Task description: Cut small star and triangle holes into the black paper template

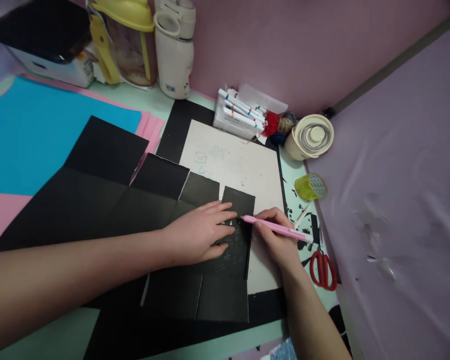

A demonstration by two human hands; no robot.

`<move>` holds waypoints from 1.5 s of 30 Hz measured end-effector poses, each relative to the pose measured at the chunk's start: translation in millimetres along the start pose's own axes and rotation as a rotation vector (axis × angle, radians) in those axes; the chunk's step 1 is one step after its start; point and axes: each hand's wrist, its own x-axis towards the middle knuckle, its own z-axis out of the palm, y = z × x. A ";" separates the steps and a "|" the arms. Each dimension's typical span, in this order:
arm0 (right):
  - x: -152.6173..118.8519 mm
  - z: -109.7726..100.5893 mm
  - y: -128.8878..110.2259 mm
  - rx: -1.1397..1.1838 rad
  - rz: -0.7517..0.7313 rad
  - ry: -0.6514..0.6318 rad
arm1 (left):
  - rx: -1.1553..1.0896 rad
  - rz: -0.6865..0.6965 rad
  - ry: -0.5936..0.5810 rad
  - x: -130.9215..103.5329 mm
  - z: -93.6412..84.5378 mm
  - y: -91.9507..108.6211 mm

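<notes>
My left hand (198,234) lies flat with fingers spread on a black card (142,210), which has folds and slits cut along its edges. Faint drawn marks and small white cut-out spots show beside the fingertips. In my right hand (279,240) is a slim pink pen-shaped craft knife (272,226), pinched between thumb and fingers. Its dark narrow tip points left, at the card's right part, close to my left fingertips. Whether the tip touches the card I cannot tell. A white board with faint scribbles (243,162) lies beneath the card.
Red-handled scissors (323,270) and black paper scraps lie right, near a yellow-green tape roll (310,187) and a cream round container (310,136). Behind stand a clear box of markers (234,122), a white bottle (175,60) and a yellow-lidded jug (135,55). Blue paper (41,130) lies left.
</notes>
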 end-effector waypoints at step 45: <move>18.1 14.8 7.6 -0.279 -0.520 -0.308 | -0.004 -0.031 -0.027 0.8 1.0 0.7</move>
